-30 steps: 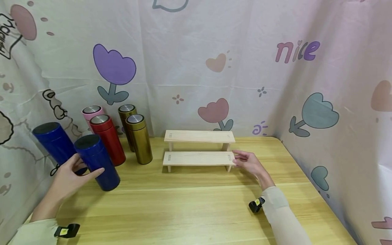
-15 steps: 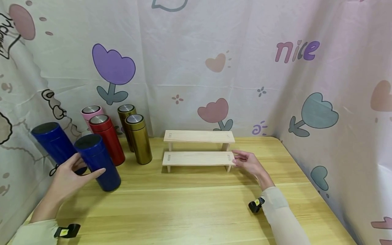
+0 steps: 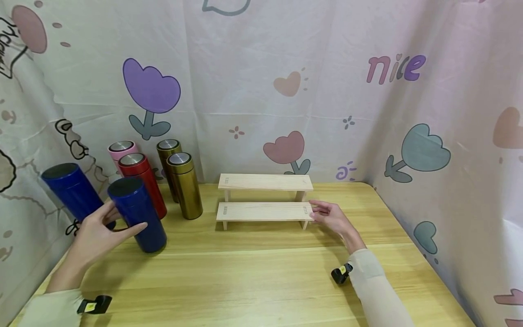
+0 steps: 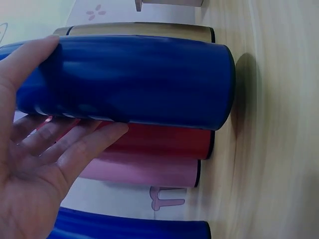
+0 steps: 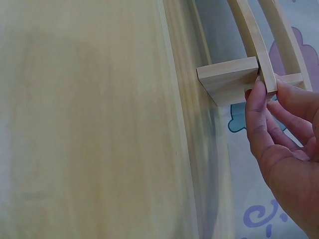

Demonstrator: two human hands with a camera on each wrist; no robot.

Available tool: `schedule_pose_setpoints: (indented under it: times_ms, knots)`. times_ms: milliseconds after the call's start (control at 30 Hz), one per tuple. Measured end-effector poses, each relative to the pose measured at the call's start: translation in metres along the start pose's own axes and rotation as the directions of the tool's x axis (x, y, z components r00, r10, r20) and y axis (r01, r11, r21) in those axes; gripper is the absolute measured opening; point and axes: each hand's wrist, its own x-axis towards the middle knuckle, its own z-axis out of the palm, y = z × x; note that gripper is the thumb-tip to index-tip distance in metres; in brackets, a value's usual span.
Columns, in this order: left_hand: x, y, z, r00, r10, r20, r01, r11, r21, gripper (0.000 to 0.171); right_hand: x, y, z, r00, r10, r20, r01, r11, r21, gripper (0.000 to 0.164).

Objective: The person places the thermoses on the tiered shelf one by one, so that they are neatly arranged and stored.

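The second blue flask [image 3: 73,188] stands just to the left of the left grip [image 3: 98,231], so a backward swing of the knuckles might topple it. The held blue flask [image 3: 140,213] could slide, I judge, because its wall looks smooth and the hold spans its broad body; swung carelessly, it might also clip the red flask [image 3: 151,184] just behind the left grip, or the gold flask [image 3: 185,188] farther right. A tug by the right grip [image 3: 333,220] could skew the wooden stand [image 3: 265,181] on the bench [image 3: 265,272], since it looks light. The left grip is spread wide round the held blue flask, thumb across its near side and fingers along the other, the base seemingly just clear of the bench. The right grip is nearly closed, pinching the right end of the stand's front board [image 3: 265,211], which extends leftward from it.
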Motion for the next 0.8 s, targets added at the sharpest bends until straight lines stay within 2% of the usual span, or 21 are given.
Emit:
schedule_pose_setpoints:
  times_ms: [233, 600, 800]
  knots:
    - [0.001, 0.008, 0.001, 1.000, 0.019, 0.014, -0.018, 0.999, -0.036, 0.090, -0.001, -0.002, 0.001, 1.000, 0.011, -0.005, -0.011, 1.000, -0.013, 0.054]
    - [0.005, 0.028, 0.010, 0.997, 0.071, 0.038, -0.068, 0.996, -0.056, 0.087, -0.001, -0.003, -0.001, 1.000, -0.004, 0.023, 0.004, 1.000, 0.004, 0.056]
    - [0.008, 0.034, 0.016, 0.993, 0.110, 0.038, -0.107, 0.992, -0.070, 0.083, 0.000, -0.002, -0.002, 1.000, -0.004, 0.028, 0.003, 1.000, 0.018, 0.057]
